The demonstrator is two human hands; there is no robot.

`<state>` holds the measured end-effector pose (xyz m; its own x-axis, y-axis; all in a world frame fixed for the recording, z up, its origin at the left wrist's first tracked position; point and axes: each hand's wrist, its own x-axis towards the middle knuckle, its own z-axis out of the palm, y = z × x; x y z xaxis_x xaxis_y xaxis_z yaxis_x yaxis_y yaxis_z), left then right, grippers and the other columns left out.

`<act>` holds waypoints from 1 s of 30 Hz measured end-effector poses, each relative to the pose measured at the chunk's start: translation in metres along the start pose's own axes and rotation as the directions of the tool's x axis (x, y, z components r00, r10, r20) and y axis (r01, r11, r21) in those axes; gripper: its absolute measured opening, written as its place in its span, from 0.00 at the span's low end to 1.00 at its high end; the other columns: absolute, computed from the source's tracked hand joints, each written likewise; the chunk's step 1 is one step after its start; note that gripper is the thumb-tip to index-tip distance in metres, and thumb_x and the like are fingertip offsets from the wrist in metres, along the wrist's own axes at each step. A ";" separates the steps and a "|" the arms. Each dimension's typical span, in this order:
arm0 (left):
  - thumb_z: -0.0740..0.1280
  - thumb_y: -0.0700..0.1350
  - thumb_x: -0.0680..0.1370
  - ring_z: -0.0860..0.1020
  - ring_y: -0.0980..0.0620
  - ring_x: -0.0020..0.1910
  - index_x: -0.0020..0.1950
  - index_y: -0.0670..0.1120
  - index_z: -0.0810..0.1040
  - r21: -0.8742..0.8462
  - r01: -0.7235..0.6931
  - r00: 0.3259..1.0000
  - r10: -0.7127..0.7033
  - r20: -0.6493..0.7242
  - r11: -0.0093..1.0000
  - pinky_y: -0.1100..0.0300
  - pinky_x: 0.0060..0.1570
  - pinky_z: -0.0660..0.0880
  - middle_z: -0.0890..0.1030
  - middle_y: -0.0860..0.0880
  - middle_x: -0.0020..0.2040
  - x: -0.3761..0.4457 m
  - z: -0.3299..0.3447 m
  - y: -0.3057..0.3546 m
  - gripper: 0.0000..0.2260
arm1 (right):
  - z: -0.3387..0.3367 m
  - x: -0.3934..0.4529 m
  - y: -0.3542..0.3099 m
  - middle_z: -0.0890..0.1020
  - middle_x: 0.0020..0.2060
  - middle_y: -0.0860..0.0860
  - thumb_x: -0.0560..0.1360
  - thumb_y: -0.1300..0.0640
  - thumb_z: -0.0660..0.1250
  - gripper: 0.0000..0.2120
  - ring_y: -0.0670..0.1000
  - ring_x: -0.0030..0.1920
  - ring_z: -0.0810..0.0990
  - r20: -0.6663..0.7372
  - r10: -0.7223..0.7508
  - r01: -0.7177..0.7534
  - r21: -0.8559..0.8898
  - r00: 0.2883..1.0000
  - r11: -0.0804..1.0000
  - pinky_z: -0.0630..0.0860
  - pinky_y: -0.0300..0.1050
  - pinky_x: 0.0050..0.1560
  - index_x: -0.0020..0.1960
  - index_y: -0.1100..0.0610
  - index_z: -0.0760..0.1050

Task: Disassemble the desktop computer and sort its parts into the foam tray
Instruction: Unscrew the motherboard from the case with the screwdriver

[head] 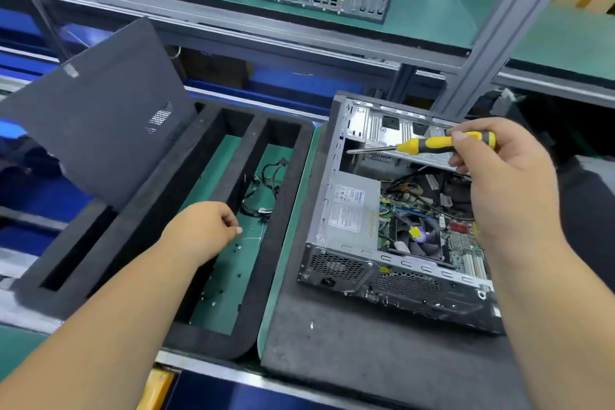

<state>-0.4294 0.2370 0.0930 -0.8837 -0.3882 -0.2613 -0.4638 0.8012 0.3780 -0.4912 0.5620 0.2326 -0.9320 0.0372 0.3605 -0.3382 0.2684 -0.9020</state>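
Black foam makes up the tray (276, 210) on your left, and it sits just beside the opened computer (392, 226) lying on its side on a dark mat (349, 349). Going by the bare case, you are at the unscrewing stage: the side panel (100, 123) is already off and leans in the tray's far-left slot, while the power supply (349, 213), board and fan are still inside.

Your right hand (506, 183) grips a yellow-and-black screwdriver (432, 145) over the drive bay, tip pointing left and touching nothing. Your left hand (206, 230) hangs over the tray's wide compartment, fingers curled together as if pinching something small; whether it holds a screw, you cannot tell from this view.

Next, you likely need to drop whatever is pinched among the screws, then bring the driver tip down onto the next fastener.

Tray contents: a bundle of black cables (263, 190) in the far compartment on the right, and several small dark screws (238, 246) scattered on the green floor of the wide compartment.
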 end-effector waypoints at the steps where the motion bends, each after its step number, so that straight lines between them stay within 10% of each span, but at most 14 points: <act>1: 0.71 0.54 0.74 0.78 0.55 0.37 0.39 0.56 0.79 -0.002 -0.006 1.000 0.006 -0.011 1.000 0.58 0.41 0.77 0.80 0.56 0.36 0.000 -0.002 0.002 0.05 | -0.002 -0.002 0.000 0.76 0.33 0.46 0.73 0.51 0.66 0.04 0.44 0.34 0.73 -0.007 0.001 -0.001 0.005 1.000 1.000 0.71 0.32 0.32 0.44 0.46 0.80; 13: 0.68 0.49 0.73 0.76 0.56 0.33 0.37 0.56 0.78 -0.243 -0.312 0.913 0.219 -0.343 0.918 0.58 0.36 0.75 0.78 0.57 0.33 -0.022 -0.024 0.127 0.05 | -0.084 0.002 0.026 0.76 0.31 0.49 0.73 0.49 0.66 0.04 0.46 0.32 0.72 -0.068 0.089 -0.095 -0.088 0.994 0.992 0.70 0.41 0.33 0.45 0.47 0.79; 25: 0.70 0.47 0.75 0.77 0.61 0.37 0.42 0.55 0.81 -0.194 -0.636 0.769 0.635 -0.079 0.747 0.62 0.39 0.73 0.80 0.58 0.37 -0.045 0.019 0.275 0.03 | -0.148 0.006 0.053 0.73 0.30 0.44 0.76 0.53 0.67 0.04 0.42 0.28 0.67 0.042 0.087 -0.075 -0.232 0.995 0.970 0.64 0.31 0.25 0.42 0.47 0.76; 30: 0.70 0.50 0.74 0.76 0.65 0.38 0.44 0.57 0.81 -0.121 -0.774 0.609 0.783 0.127 0.622 0.62 0.40 0.73 0.79 0.61 0.39 -0.027 0.032 0.305 0.02 | -0.155 0.001 0.056 0.75 0.32 0.43 0.75 0.50 0.66 0.01 0.45 0.34 0.71 0.116 0.112 -0.033 -0.532 0.987 0.846 0.66 0.43 0.41 0.45 0.45 0.75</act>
<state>-0.5450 0.5062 0.1863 -0.8936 0.4482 0.0241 0.3877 0.7438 0.5445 -0.4907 0.7259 0.2191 -0.9727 -0.0451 0.2275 -0.1859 0.7383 -0.6484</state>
